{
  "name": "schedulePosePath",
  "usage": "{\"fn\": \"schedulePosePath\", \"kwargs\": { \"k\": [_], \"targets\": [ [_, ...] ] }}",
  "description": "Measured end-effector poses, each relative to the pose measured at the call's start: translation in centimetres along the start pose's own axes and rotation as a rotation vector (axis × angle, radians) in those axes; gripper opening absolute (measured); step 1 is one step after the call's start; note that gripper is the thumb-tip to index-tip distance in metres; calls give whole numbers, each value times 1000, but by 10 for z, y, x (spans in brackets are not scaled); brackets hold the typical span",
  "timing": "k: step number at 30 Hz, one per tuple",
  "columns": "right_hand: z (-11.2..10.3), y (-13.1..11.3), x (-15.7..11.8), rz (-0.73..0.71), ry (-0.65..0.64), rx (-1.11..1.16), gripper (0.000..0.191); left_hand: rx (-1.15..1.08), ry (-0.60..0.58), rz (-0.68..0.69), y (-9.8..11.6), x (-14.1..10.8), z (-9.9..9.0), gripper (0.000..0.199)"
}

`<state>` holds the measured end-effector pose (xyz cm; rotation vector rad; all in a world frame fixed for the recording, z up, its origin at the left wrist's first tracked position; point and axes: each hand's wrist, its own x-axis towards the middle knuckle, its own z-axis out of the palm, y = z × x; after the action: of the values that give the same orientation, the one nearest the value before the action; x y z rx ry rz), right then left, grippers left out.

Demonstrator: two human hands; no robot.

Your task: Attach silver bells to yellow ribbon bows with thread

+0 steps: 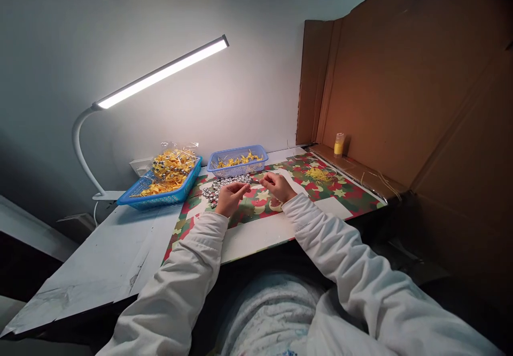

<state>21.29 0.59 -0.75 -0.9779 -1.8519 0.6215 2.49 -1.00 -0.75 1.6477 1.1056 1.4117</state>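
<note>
My left hand [231,198] is closed in a pinch above the table's front part, thumb and fingertips pointing right. Facing it a short distance away, my right hand [278,186] also pinches with its fingertips. Whatever thin or small thing lies between the fingertips of either hand is too small to make out. A pile of shiny silver beads [211,191] lies just behind and left of my left hand, partly hidden by it. Under both hands is a red, green and white patterned sheet [256,218].
A blue basket [182,191] with yellow petal-like pieces and a clear bag stands left. Behind the beads sits a lilac-blue basket [237,171] of yellow pieces. Yellow threads [319,175] lie right. A small yellow-filled bottle [339,146] stands by the cardboard wall [385,78]. A lit lamp [164,72] hangs above.
</note>
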Motion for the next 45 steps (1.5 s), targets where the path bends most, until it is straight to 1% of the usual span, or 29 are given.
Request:
{"fn": "schedulePosePath", "kwargs": {
  "k": [4, 16, 25, 28, 31, 33, 36, 38, 40, 42, 44, 45],
  "targets": [
    [-1, -2, -2, -35, 47, -83, 36, 12, 17, 5, 1, 0, -1, 38],
    [1, -1, -3, -70, 67, -131, 37, 59, -15, 35, -4, 1, -3, 40],
    [2, -2, -4, -57, 72, -175, 35, 49, -32, -17, -3, 0, -2, 38],
    [1, -1, -3, -50, 96, -193, 37, 55, -39, -14, -3, 0, -2, 37],
    [1, 3, 0, -9, 152, -191, 37, 68, -38, -4, -3, 0, -3, 37],
    [1, 7, 1, 74, 173, -247, 35, 72, -30, -9, -3, 0, -2, 36],
    [0, 11, 1, 239, 118, -428, 30, 56, -26, -30, -3, 0, -2, 37],
    [-1, 13, 0, 313, 76, -522, 28, 39, -27, -28, -3, 0, -2, 38],
    [-1, 14, 0, 331, 57, -575, 30, 23, -19, -5, -2, 1, -2, 39],
    [1, 13, -1, 318, 63, -597, 31, 1, 5, 18, -1, 1, -2, 39],
    [3, 11, -1, 264, 104, -545, 26, -23, 40, 22, 0, 1, -3, 38],
    [5, 9, 0, 234, 134, -469, 22, -33, 56, 20, 0, 2, -4, 38]
  ]
}}
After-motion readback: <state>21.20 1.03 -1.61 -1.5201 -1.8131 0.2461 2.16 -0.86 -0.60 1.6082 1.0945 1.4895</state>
